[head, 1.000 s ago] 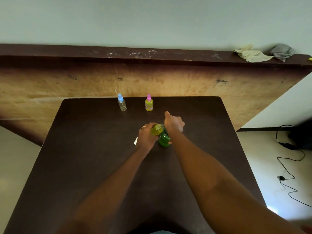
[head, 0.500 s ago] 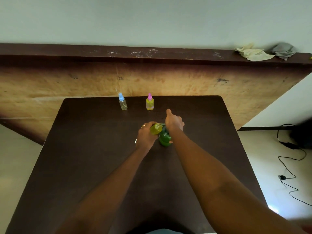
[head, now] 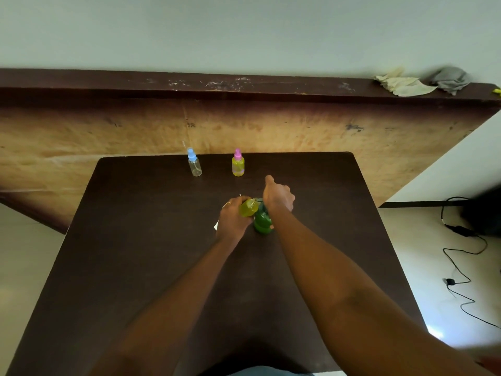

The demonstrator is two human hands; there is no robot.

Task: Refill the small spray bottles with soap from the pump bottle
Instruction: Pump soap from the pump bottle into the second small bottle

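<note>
My left hand [head: 233, 219] grips a small yellow bottle [head: 249, 207], tilted, touching the green pump bottle [head: 262, 222] mid-counter [head: 135, 240]. My right hand [head: 278, 196] curls over the pump top, thumb out. Blue-capped bottle [head: 194, 165] and pink-capped bottle [head: 238, 165] stand at the far edge.

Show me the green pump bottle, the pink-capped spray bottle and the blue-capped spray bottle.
green pump bottle [head: 262, 224], head view, green body
pink-capped spray bottle [head: 238, 167], head view, yellow body
blue-capped spray bottle [head: 195, 168], head view, clear body

head of green pump bottle [head: 262, 223] hidden under my right hand [head: 279, 198]; base of yellow bottle [head: 249, 207] buried in my left hand [head: 232, 221]; dark blurred object [head: 486, 214] cut by right edge
</note>
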